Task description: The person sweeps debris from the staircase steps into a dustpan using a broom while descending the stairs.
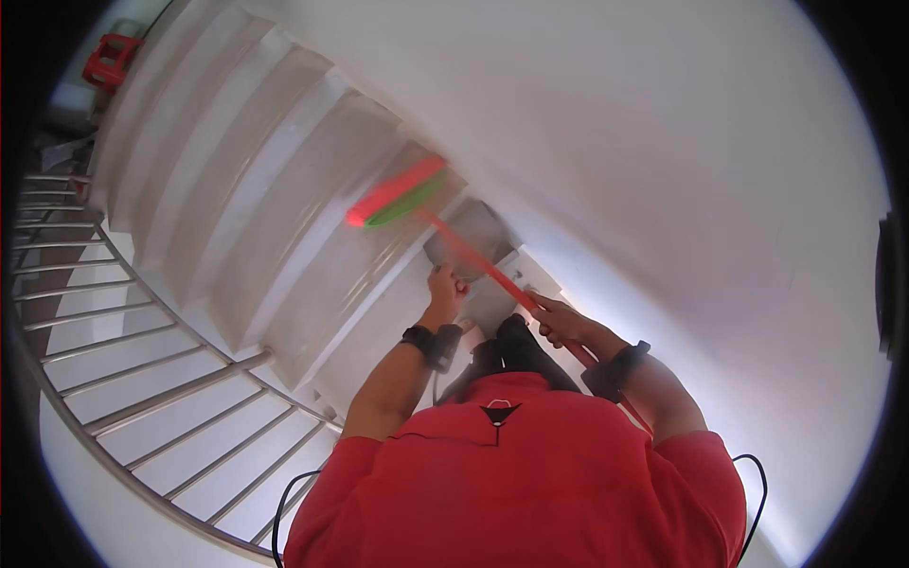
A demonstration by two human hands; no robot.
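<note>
Person in a short-sleeved red shirt [530, 473] on a curving flight of pale, smooth stairs [294, 189]. Right hand [554, 319]: fingers closed around the pole of a long red-poled broom with a red-and-green head [485, 266]. Pole slants up and left from the right hand; broom head lies over a step, ahead of both hands, slightly blurred. Left hand [448, 287]: fingers curled, just beside a dull grey rounded object [468, 235] partly behind the pole; cannot tell whether they hold anything. Black straps [431, 346] on both forearms. Curved silver metal railing [180, 390] along the left; plain white wall [663, 189] to the right. Red plastic object [112, 62], upper left, well apart from the hands.
</note>
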